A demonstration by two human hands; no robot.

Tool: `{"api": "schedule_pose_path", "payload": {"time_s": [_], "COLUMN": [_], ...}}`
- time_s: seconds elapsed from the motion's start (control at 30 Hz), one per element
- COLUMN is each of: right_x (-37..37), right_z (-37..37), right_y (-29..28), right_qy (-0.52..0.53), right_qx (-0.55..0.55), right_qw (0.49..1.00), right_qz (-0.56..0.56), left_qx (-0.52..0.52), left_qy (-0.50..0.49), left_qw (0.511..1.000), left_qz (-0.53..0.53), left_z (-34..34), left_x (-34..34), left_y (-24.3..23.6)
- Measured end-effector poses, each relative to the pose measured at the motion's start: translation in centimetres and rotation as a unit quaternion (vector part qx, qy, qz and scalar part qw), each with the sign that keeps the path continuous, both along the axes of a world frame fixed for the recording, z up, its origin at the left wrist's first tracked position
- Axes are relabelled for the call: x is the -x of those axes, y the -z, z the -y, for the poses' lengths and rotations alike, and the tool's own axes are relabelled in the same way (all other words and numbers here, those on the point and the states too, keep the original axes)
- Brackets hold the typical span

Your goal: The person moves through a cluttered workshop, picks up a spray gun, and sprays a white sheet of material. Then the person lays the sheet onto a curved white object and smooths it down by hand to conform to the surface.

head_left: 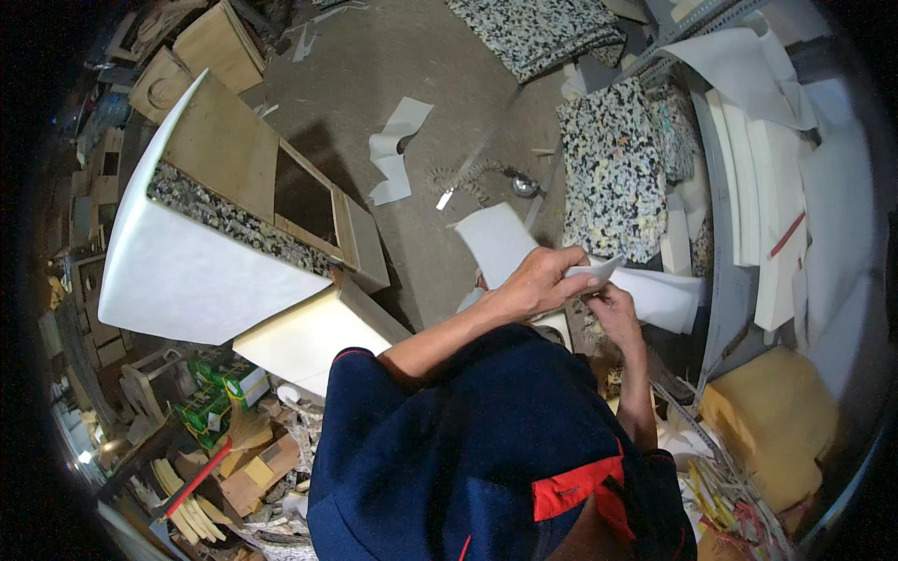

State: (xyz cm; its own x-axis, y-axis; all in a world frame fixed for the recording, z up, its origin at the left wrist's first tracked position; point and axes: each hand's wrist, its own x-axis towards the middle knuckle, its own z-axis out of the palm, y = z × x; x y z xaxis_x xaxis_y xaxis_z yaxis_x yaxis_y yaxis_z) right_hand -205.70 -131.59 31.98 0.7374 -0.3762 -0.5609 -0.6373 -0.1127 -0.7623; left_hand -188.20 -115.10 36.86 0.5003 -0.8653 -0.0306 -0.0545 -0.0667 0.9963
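My left hand [549, 280] is closed on a thin white sheet [606, 269], with a folded edge raised between thumb and fingers. Close below it, my right hand [614, 313] has its fingers curled in at the sheet's near side; what they pinch is hidden. White sheet material shows on both sides of my hands: a flat panel [499, 241] to the left and a layered stretch [659, 297] to the right. Under my hands, a pale edged object is mostly covered.
On the left stands a wooden frame [220, 126] padded with speckled foam and white covering. A speckled foam slab [613, 168] leans at the right. A coiled hose [468, 178] and a white offcut [400, 150] lie on the floor. Yellow foam [776, 421] sits at lower right.
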Motion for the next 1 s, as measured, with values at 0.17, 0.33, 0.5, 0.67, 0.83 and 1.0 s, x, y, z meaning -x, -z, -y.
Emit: {"api": "schedule_pose_path", "payload": {"time_s": [0.17, 0.33, 0.5, 0.67, 0.83, 1.0], "right_x": [3.0, 6.2, 14.0, 26.0, 37.1, 37.8], "right_z": [-1.5, -1.7, -2.1, -4.4, -9.0, -11.3], "right_y": [2.9, 6.2, 11.9, 20.1, 28.4, 28.5], "right_qy": [-0.073, -0.128, -0.009, 0.081, 0.293, 0.328], "right_qx": [0.063, 0.106, 0.135, 0.132, -0.049, -0.148], "right_qw": [0.995, 0.986, 0.988, 0.978, 0.901, 0.877], "right_qz": [0.001, -0.030, -0.072, -0.143, -0.316, -0.319], "left_qx": [-0.046, -0.157, -0.248, -0.301, -0.358, -0.431], "left_qy": [-0.023, -0.059, -0.076, -0.061, -0.109, -0.185], "left_qw": [0.998, 0.985, 0.963, 0.938, 0.904, 0.870], "left_qz": [0.022, -0.033, 0.079, 0.160, 0.206, 0.153], "left_z": [-1.3, -3.6, -5.8, -8.2, -11.7, -14.7], "left_x": [2.1, 3.9, 5.1, 6.8, 7.4, 5.6], "left_y": [1.3, 2.9, 4.1, 5.4, 6.9, 8.2]}}
